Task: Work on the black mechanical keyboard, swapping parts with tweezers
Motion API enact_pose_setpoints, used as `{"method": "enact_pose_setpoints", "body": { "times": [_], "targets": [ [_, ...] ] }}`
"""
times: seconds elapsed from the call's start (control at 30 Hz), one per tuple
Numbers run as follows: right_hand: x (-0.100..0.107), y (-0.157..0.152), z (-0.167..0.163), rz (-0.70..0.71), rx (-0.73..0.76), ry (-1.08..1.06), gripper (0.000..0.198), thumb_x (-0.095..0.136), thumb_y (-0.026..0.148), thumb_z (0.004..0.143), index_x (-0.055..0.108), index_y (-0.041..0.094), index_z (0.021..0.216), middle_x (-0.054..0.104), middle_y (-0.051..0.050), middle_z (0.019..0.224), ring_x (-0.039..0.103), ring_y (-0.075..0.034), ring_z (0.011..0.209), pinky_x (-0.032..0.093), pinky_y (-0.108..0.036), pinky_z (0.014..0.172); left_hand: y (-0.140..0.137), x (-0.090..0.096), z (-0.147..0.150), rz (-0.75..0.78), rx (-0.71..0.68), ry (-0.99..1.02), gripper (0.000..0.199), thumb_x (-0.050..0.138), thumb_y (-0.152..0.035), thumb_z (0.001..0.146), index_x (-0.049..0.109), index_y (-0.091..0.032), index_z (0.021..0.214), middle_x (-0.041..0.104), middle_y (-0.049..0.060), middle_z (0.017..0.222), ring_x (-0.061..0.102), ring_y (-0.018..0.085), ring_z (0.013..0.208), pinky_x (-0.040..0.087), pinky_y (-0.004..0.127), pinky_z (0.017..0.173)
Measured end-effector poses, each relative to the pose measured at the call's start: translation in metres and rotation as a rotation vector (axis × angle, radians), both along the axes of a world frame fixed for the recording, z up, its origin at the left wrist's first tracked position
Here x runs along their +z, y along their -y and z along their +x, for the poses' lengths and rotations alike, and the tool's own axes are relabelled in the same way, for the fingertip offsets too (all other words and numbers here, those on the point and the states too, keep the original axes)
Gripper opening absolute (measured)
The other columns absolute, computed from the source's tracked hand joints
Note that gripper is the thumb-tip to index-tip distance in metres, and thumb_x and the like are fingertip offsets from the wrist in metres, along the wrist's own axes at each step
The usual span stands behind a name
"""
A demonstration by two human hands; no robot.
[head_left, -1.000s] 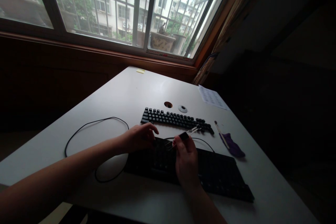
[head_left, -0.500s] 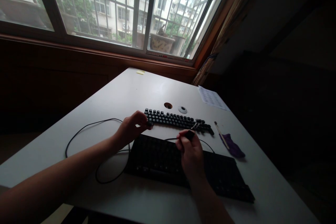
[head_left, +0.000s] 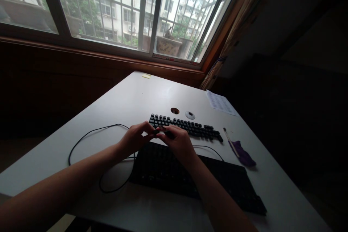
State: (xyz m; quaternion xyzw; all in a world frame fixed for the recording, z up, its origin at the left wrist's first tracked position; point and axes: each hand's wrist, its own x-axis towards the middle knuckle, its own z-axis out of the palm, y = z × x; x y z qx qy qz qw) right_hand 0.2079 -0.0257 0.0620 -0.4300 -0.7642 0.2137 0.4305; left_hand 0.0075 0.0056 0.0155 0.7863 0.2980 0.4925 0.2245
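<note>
My left hand [head_left: 137, 135] pinches a small dark piece that looks like a keycap [head_left: 156, 132] between thumb and fingers. Closed around the dark handle of a keycap puller [head_left: 169, 134], my right hand [head_left: 178, 141] meets the left fingertips; the fingers hide most of the tool. Both hands are above the gap between a black keyboard [head_left: 231, 179] and rows of loose black keycaps [head_left: 193, 127] laid out behind it. My right forearm crosses over the keyboard and covers part of it. Its key area is too dark to make out in detail.
A black cable [head_left: 81, 138] loops over the white table [head_left: 114, 116] on the left. To the right, a thin brush [head_left: 231, 142] lies against a purple cloth [head_left: 244, 154]. Farther back are a cable hole [head_left: 175, 111], its round cover [head_left: 190, 115] and a printed sheet [head_left: 221, 102].
My right hand has moved left from beside the right end of the keycap rows, bringing the keycap puller to my left fingertips. The left hand stays almost in place.
</note>
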Motion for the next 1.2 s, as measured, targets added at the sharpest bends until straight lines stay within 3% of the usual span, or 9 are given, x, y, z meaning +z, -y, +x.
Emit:
{"method": "enact_pose_setpoints", "body": {
  "times": [0.23, 0.37, 0.57, 0.83, 1.2],
  "targets": [
    [0.0, -0.01, 0.003, 0.021, 0.031, 0.037, 0.014, 0.077, 0.024, 0.082, 0.075, 0.02, 0.095, 0.075, -0.004, 0.088, 0.068, -0.018, 0.078, 0.051, -0.027, 0.071, -0.001, 0.001, 0.002, -0.021, -0.016, 0.031, 0.016, 0.073, -0.023, 0.085, 0.058, -0.017, 0.085, 0.072, 0.004, 0.082, 0.068, 0.015, 0.073, 0.055, 0.025, 0.068],
    [-0.004, -0.026, 0.017, 0.047, -0.079, 0.114, 0.016, 0.077, 0.021, 0.082, 0.075, 0.02, 0.097, 0.076, -0.004, 0.091, 0.07, -0.019, 0.08, 0.053, -0.029, 0.077, -0.005, 0.007, 0.001, -0.062, -0.065, 0.065, 0.016, 0.071, -0.024, 0.087, 0.058, -0.016, 0.094, 0.071, 0.008, 0.099, 0.068, 0.014, 0.076, 0.057, 0.026, 0.068],
    [-0.032, -0.043, 0.033, -0.047, -0.148, 0.447, 0.018, 0.076, 0.021, 0.082, 0.075, 0.022, 0.099, 0.076, -0.006, 0.101, 0.071, -0.023, 0.093, 0.053, -0.032, 0.086, -0.026, 0.006, -0.013, -0.132, 0.242, -0.023, 0.01, 0.065, -0.025, 0.088, 0.059, -0.017, 0.093, 0.064, 0.003, 0.091, 0.062, 0.013, 0.072, 0.053, 0.025, 0.063],
    [-0.049, -0.045, 0.032, -0.08, -0.163, 0.516, 0.019, 0.072, 0.024, 0.084, 0.075, 0.024, 0.103, 0.076, -0.007, 0.105, 0.07, -0.025, 0.098, 0.052, -0.035, 0.088, -0.043, -0.023, -0.019, -0.228, 0.184, -0.251, 0.031, 0.073, -0.035, 0.079, 0.057, -0.019, 0.1, 0.059, 0.004, 0.099, 0.061, 0.016, 0.074, 0.053, 0.028, 0.061],
    [-0.046, -0.041, 0.039, -0.011, -0.209, 0.432, 0.023, 0.068, 0.025, 0.087, 0.072, 0.024, 0.11, 0.074, -0.006, 0.106, 0.07, -0.022, 0.095, 0.053, -0.032, 0.086, -0.035, -0.024, -0.015, -0.152, 0.209, -0.417, 0.029, 0.069, -0.031, 0.082, 0.053, -0.022, 0.103, 0.063, 0.002, 0.095, 0.062, 0.016, 0.072, 0.049, 0.027, 0.064]
  ]
}}
